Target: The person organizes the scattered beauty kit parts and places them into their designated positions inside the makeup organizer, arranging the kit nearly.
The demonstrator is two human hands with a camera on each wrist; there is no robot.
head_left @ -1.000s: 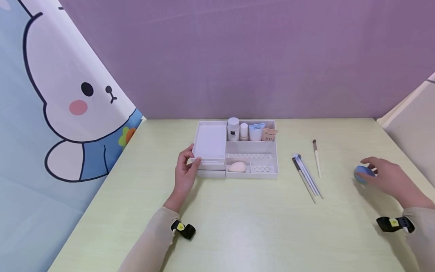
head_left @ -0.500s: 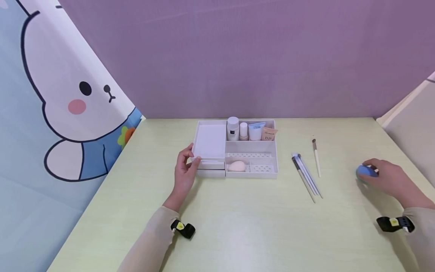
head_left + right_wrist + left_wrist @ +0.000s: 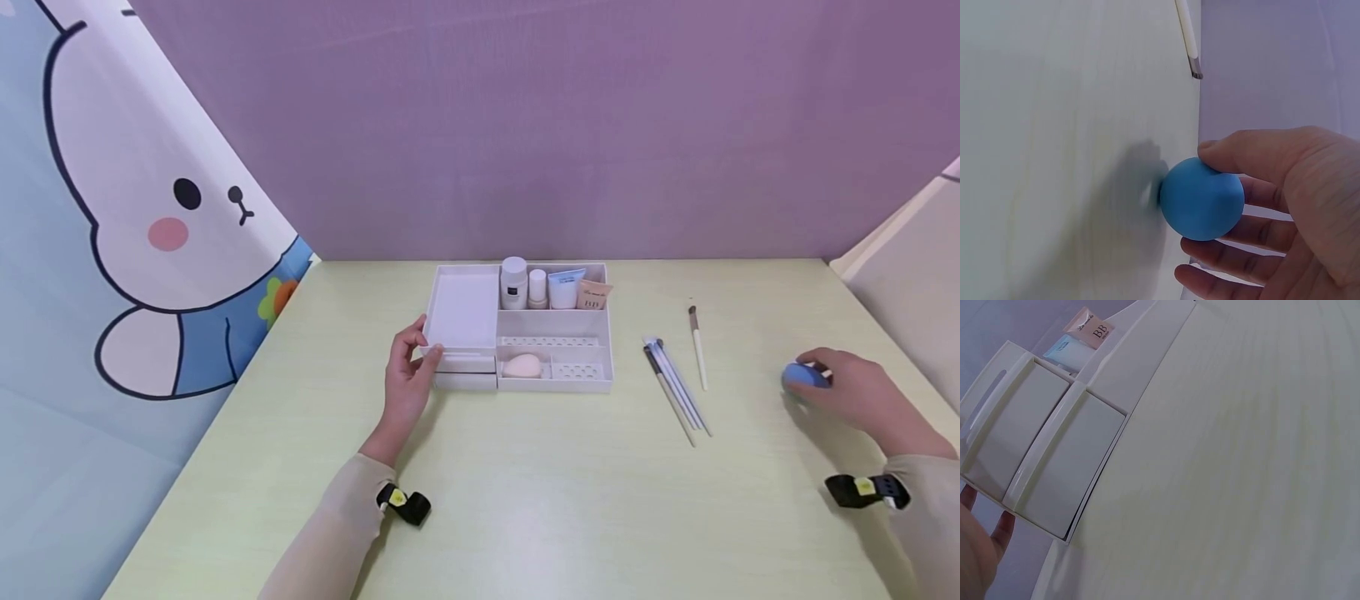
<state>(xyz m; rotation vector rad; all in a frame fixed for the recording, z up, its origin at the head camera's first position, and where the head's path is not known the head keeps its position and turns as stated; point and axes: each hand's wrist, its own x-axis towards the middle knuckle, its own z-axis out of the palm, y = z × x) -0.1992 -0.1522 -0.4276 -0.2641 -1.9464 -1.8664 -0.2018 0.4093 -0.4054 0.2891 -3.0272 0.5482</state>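
On the table's right side, my right hand [image 3: 855, 393] holds a blue makeup sponge [image 3: 804, 376] between thumb and fingers. The right wrist view shows the thumb on one side of the rounded sponge [image 3: 1200, 200] and fingers on the other, with its shadow on the tabletop beside it. Whether it still touches the table I cannot tell. My left hand [image 3: 407, 385] grips the front left corner of a white cosmetics organizer [image 3: 555, 387], thumb at the front and fingers along the side. Two drawers [image 3: 1075, 456] face the left wrist camera, both pushed in.
A white bottle [image 3: 514, 285], a smaller bottle [image 3: 537, 289] and two tubes stand in the organizer's back row. A pink makeup sponge [image 3: 522, 367] lies in a front compartment. Several makeup brushes [image 3: 677, 392] lie right of the organizer, one brush [image 3: 698, 348] apart from them.
My right fingers have drawn in around the blue sponge, which has shifted slightly. The left hand and organizer have stayed in place.
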